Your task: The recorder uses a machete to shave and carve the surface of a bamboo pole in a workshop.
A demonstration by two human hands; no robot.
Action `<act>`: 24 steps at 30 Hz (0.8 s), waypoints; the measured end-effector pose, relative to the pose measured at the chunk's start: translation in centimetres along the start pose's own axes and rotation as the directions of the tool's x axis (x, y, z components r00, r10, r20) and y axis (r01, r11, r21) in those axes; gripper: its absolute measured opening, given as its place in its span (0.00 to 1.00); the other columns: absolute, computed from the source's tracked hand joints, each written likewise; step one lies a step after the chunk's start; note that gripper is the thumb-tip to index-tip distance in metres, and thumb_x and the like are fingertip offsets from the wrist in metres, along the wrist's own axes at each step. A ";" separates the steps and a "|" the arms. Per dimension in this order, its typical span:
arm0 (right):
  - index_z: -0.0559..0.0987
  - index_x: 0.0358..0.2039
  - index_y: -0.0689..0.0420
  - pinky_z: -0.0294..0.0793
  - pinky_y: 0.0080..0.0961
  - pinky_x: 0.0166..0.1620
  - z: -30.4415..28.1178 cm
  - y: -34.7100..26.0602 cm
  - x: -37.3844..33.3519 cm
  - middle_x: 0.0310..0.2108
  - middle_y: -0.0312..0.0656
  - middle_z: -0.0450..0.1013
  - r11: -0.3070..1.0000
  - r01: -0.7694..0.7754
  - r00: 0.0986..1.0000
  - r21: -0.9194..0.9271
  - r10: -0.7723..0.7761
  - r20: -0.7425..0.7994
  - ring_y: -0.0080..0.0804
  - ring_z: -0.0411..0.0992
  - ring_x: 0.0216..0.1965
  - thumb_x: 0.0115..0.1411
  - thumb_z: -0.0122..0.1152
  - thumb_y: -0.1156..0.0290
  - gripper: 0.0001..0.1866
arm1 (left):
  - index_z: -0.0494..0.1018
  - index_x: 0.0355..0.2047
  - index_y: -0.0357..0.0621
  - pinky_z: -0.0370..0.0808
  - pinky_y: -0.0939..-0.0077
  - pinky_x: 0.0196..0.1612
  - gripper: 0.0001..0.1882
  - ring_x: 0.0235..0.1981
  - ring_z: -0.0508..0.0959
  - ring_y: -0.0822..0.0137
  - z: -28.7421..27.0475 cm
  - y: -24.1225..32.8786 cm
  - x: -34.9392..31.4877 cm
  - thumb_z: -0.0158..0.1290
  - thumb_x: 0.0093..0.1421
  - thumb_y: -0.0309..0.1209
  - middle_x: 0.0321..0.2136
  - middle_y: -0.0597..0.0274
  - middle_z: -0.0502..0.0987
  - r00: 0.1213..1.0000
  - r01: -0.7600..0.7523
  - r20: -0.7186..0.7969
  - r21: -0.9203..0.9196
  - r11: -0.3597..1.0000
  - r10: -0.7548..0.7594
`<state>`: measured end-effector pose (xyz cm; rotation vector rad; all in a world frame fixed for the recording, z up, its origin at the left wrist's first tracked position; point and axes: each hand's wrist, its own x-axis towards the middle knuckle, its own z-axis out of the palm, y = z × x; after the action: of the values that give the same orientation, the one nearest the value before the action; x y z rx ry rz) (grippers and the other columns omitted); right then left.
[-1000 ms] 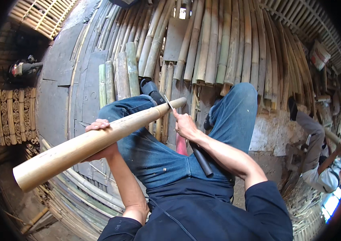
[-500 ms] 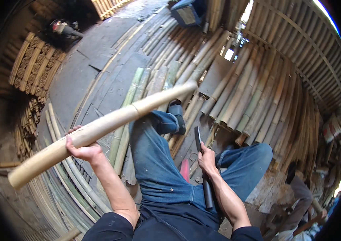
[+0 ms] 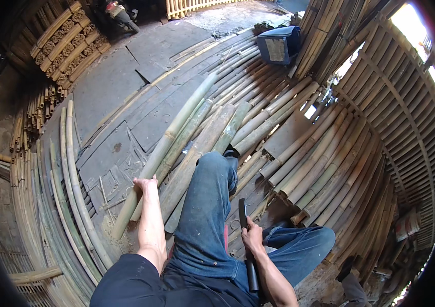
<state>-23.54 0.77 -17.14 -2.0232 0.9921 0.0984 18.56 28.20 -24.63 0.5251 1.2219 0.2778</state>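
Left hand (image 3: 147, 185) grips a long pale-green bamboo pole (image 3: 169, 139) by its near end, seemingly positioning it; moving it needs steadiness; right hand (image 3: 252, 238) clasps a black long-handled knife (image 3: 252, 273)

Dark short-sleeved top (image 3: 128, 281), faded blue denim jeans (image 3: 201, 210) with a few small pale flecks (image 3: 215, 263).

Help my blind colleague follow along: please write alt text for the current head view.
A person's left grip is on a pale green bamboo pole lying left of their bent legs, while the right grip holds a long-handled knife, blade pointing away. More bamboo poles lie ahead, with a blue container beyond.
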 end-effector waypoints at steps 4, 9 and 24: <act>0.74 0.58 0.61 0.75 0.43 0.35 -0.2 0.0 0.2 0.25 0.64 0.74 0.996 -0.081 0.993 0.038 0.077 0.089 0.56 0.78 0.28 0.53 0.52 0.73 0.28 | 0.57 0.67 0.62 0.69 0.39 0.58 0.40 0.65 0.64 0.57 -0.8 -4.1 3.2 0.49 0.59 0.63 0.69 0.69 0.57 0.978 -0.089 -0.187 0.042 0.995 0.095; 0.74 0.58 0.61 0.76 0.44 0.36 -0.6 0.0 1.0 0.25 0.65 0.74 0.986 -0.147 0.986 0.074 0.141 0.084 0.57 0.78 0.29 0.52 0.52 0.73 0.29 | 0.63 0.63 0.56 0.80 0.51 0.48 0.34 0.59 0.71 0.54 -2.5 -5.1 6.4 0.51 0.62 0.57 0.62 0.62 0.68 0.977 0.095 -0.201 0.128 0.987 -0.068; 0.67 0.59 0.69 0.77 0.54 0.44 0.3 2.5 1.8 0.32 0.73 0.74 0.951 -0.275 0.957 0.144 0.257 0.131 0.67 0.76 0.39 0.53 0.50 0.76 0.30 | 0.63 0.62 0.44 0.71 0.56 0.58 0.32 0.54 0.75 0.53 0.7 -10.8 4.4 0.53 0.61 0.45 0.59 0.50 0.69 0.889 -0.296 0.444 0.742 0.601 -0.111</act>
<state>-23.87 -0.88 -19.70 -1.7105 1.1602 0.2643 19.86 20.95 -33.66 1.3753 0.7925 -0.3434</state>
